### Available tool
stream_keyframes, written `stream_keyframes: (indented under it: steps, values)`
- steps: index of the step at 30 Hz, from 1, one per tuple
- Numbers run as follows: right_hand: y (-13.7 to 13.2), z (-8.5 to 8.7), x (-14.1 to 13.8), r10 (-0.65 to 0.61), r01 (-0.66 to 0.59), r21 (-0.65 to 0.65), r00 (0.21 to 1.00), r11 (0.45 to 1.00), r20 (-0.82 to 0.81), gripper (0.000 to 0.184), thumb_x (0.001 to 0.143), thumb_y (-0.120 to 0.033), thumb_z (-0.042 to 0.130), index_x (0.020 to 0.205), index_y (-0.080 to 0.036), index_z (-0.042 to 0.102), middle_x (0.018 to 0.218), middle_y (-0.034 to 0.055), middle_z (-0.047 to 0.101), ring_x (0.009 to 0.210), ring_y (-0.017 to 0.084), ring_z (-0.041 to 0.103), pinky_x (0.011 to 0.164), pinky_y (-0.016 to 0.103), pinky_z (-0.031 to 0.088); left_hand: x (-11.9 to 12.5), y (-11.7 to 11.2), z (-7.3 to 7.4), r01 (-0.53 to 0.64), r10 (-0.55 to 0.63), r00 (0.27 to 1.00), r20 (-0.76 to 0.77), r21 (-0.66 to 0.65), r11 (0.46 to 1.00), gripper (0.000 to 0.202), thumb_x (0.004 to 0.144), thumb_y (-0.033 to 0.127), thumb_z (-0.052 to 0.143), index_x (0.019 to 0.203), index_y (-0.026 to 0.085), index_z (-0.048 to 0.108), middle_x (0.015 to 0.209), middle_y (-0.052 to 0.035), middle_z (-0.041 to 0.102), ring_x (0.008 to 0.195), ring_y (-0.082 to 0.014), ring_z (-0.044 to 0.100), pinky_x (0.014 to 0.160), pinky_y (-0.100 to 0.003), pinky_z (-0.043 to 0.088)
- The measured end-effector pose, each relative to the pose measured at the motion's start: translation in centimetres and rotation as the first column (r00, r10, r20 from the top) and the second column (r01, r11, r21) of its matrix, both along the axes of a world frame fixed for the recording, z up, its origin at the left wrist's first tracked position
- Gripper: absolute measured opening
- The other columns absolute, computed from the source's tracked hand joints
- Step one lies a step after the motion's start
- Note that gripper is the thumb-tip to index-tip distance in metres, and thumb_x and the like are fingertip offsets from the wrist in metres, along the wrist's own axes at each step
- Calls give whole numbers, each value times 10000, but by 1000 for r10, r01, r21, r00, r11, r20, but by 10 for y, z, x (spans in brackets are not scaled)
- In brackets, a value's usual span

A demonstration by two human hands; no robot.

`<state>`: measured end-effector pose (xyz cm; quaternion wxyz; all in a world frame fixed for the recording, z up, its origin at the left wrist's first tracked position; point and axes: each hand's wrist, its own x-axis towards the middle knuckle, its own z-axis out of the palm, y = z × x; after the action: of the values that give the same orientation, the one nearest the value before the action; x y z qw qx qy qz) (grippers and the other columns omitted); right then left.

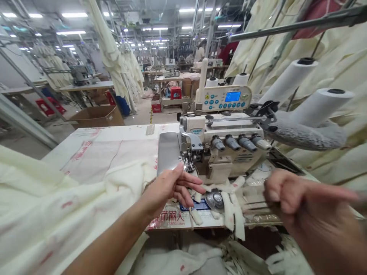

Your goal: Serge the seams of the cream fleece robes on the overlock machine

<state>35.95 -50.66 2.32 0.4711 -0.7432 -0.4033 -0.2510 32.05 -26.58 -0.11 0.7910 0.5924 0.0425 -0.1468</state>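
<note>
A cream overlock sewing machine (229, 147) stands on the white table (94, 141), with a blue-lit control panel (226, 98) on top. My left hand (172, 187) reaches toward the presser foot (189, 162); its fingers are stretched out and loosely spread over cream fabric strips (232, 210), holding nothing I can see. My right hand (292, 194) is close to the camera at the right, blurred by motion, fingers curled in like a fist. A large piece of cream fabric (57, 206) lies over the table's left side and my lap.
Two white thread cones (315, 107) and hanging cream garments fill the right side. Cut trimmings lie below the table edge (246, 256). A cardboard box (97, 116) sits on the floor behind the table. Further workstations and a person stand far back.
</note>
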Motion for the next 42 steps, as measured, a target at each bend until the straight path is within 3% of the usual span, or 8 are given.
stream_keyframes:
  steps: [2,4,8,12,15,22,29,42]
  values:
    - [28,-11,1,238,-160,253,918,954,-318,429,946,-449,287,620,-198,410,634,-24,433,329,43,356,263,171,325,7,5,5,55,-55,998,-31,15,998,532,875,545,417,848,100,707,805,-117,727,467,-78,603,448,-157,440]
    - [45,-23,4,401,-209,410,788,888,-467,333,871,-451,515,674,-184,482,754,-15,500,404,42,476,330,161,430,13,9,10,114,-113,992,-61,22,993,529,871,546,427,832,98,706,784,-110,726,457,-79,603,439,-157,447]
    - [58,-43,4,476,-171,534,717,828,-509,95,783,-277,681,799,-200,628,912,5,583,605,99,656,495,179,550,20,16,15,200,-199,971,-131,-3,980,516,873,533,436,785,99,701,738,-98,721,435,-78,596,431,-158,455]
    - [64,-56,4,431,-27,638,760,769,-486,101,763,-231,703,864,-234,701,789,-15,651,605,128,691,494,156,557,21,17,16,226,-228,960,-166,-30,974,541,886,529,411,762,85,694,689,-100,711,428,-73,593,427,-144,439]
    - [67,-59,2,374,23,652,803,758,-464,91,765,-239,701,855,-229,703,770,1,688,639,156,700,513,193,576,20,17,15,225,-228,961,-156,-36,974,548,882,539,413,761,84,694,678,-98,707,436,-79,598,429,-146,448]
    - [73,-56,-17,300,154,638,784,755,-544,156,667,-174,773,741,-232,649,746,-23,664,705,131,668,635,212,580,22,18,12,233,-244,955,-171,-79,969,548,912,511,362,750,84,666,650,-94,704,416,-90,601,402,-156,471]
    - [77,-57,-18,275,111,616,823,780,-498,154,714,-138,727,757,-225,608,764,-20,644,752,114,650,705,212,571,22,19,12,225,-239,957,-163,-95,970,542,932,482,330,747,86,650,648,-93,704,413,-88,607,400,-148,472]
    - [76,-60,-17,225,124,590,847,798,-482,152,715,-138,723,759,-213,598,762,-12,626,745,117,638,675,218,569,22,18,13,208,-220,960,-174,-87,974,506,887,523,420,757,95,655,653,-82,707,418,-89,609,401,-150,480]
